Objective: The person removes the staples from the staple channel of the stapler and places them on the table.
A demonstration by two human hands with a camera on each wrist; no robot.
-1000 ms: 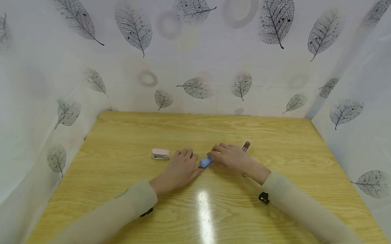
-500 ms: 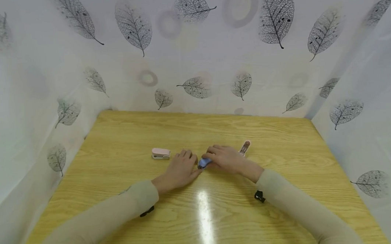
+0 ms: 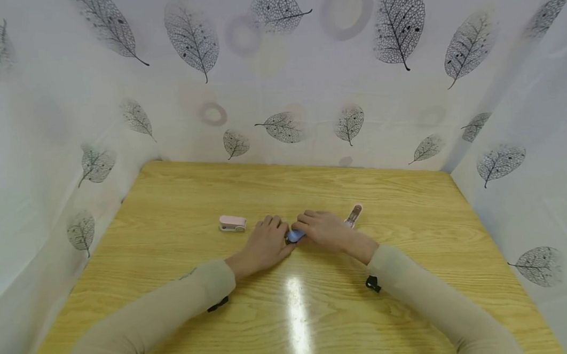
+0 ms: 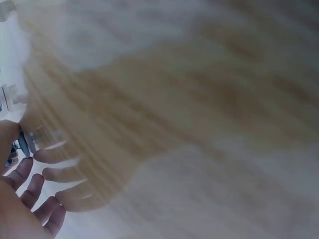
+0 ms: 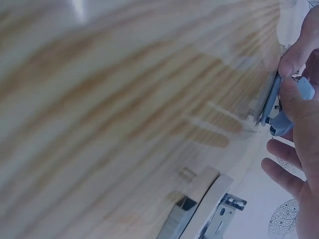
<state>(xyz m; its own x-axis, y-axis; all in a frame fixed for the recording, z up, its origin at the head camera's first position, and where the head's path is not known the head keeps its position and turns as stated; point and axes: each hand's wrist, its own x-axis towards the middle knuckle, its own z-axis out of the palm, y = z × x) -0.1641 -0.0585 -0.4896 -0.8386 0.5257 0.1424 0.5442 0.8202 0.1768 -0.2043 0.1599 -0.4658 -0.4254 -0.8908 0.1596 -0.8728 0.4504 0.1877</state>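
A small blue stapler [image 3: 294, 236] lies between both hands near the middle of the table. My right hand [image 3: 327, 231] grips its right end, fingers curled over the top. At the other end, my left hand [image 3: 265, 246] pinches it between thumb and fingers. In the right wrist view, the blue stapler [image 5: 280, 122] appears with its parts spread apart, and both thumbs meet beside it. The left wrist view catches only a dark blue edge of the stapler [image 4: 24, 144] by the left thumb. Part of it is hidden under the right fingers.
A pale pink stapler [image 3: 232, 223] lies left of the left hand. Beyond the right hand lies a pink stapler [image 3: 354, 216] showing its metal inside. The wooden table [image 3: 197, 192] is glossy, with leaf-printed sheeting [image 3: 279, 86] rising behind it and at both sides.
My right hand has shifted left with the blue stapler, uncovering more of the pink stapler on the right. My left hand has moved slightly right, so the hands are closer together.
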